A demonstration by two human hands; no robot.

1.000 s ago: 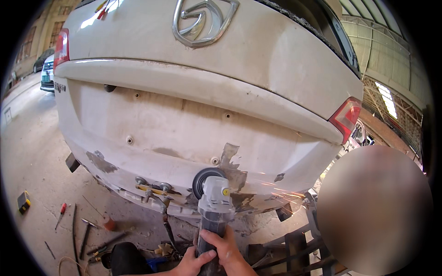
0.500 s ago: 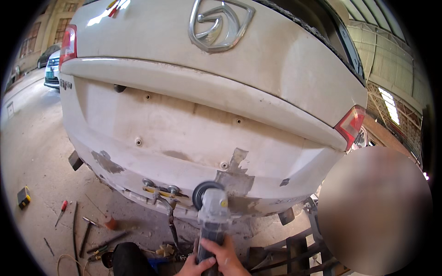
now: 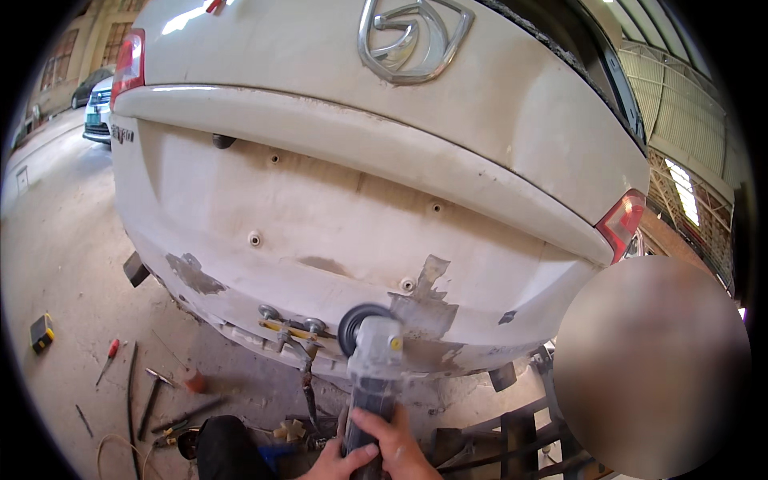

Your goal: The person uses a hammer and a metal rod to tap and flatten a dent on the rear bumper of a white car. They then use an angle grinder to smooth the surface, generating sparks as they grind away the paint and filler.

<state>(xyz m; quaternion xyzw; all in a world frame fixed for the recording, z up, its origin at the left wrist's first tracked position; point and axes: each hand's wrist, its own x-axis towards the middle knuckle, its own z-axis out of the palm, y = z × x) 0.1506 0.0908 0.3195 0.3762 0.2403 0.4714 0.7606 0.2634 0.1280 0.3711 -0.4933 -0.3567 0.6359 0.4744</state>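
Observation:
Both my hands hold an angle grinder (image 3: pixel 378 346) with a grey head and dark body. Its round black disc (image 3: pixel 352 328) is at the lower part of a white car tailgate (image 3: pixel 344 208); whether it touches the metal I cannot tell. My right hand (image 3: pixel 394 445) grips the body from the right. My left hand (image 3: pixel 342 462) closes round its rear end from the left, partly cut off by the lower edge. Right of the disc is a bare grey patch (image 3: pixel 424 308). To its left, a metal pulling fixture (image 3: pixel 298 332) with a yellow strip is attached to the panel.
On the floor at left lie a yellow-black tape measure (image 3: pixel 42 333), a red-handled screwdriver (image 3: pixel 108 360), a hammer (image 3: pixel 152 400) and a black rod (image 3: pixel 132 400). A dark metal frame (image 3: pixel 520 428) stands at lower right. A blurred round patch hides the right side.
The view has shifted, so the car appears farther right. The grinder's disc sits slightly farther left of the bare grey patch. Both hands keep their grip.

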